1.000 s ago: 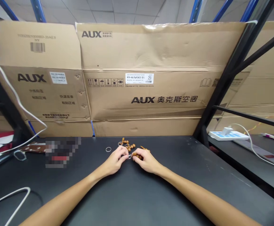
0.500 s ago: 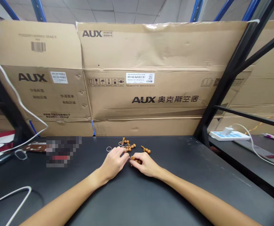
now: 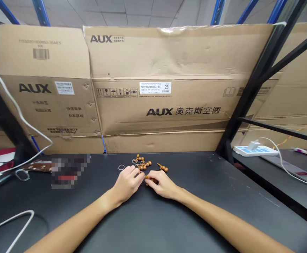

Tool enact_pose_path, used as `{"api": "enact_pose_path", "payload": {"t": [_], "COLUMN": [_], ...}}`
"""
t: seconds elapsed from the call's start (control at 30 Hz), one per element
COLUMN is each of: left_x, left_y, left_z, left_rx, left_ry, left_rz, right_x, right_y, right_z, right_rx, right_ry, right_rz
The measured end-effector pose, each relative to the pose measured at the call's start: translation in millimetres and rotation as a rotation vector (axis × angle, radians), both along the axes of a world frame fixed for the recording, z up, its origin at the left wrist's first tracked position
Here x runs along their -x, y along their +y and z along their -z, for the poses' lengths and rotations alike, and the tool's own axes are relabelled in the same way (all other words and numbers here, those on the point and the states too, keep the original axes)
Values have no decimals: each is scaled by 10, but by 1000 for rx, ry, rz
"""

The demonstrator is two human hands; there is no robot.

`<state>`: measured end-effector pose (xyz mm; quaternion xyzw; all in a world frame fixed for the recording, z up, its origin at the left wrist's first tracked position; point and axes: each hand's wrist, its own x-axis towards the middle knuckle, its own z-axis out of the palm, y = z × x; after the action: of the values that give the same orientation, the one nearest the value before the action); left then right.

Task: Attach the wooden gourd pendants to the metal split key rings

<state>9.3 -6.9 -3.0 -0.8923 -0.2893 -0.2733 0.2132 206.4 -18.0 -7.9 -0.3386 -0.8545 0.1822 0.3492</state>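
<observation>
Left hand (image 3: 127, 184) nearly touches right hand (image 3: 164, 184), which holds 1 wooden bead charm (image 3: 150, 179); 1 ring (image 3: 121, 167) lies apart.

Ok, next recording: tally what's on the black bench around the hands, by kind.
Hands: 2, left hand and right hand
Metal split rings: 2, loose ring and ring at the beads
Wooden bead groups: 3, back cluster, gourd pair, group at right hand
Total: 7
</observation>
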Motion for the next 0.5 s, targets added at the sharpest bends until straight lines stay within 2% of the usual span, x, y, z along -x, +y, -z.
{"api": "enact_pose_path", "payload": {"t": [0.1,0.27,0.33,0.43,0.5], "left_x": [-6,-35,-27,-5,-2], "left_y": [17,63,50,15,8], "left_z": [17,70,59,32,28], "left_rx": [19,229,199,78,68], "left_ry": [-55,-259,-219,-51,-12], "left_rz": [15,-63,-54,-1,14], "right_x": [-3,-10,-10,-8,-7], "right_y": [-1,7,11,14,13], "right_z": [0,5,12,18,19], "right_rx": [-1,-48,-58,-61,-66], "right_ry": [-5,-24,-27,-30,-28], "right_rz": [-10,-22,-12,-6,-19]}}
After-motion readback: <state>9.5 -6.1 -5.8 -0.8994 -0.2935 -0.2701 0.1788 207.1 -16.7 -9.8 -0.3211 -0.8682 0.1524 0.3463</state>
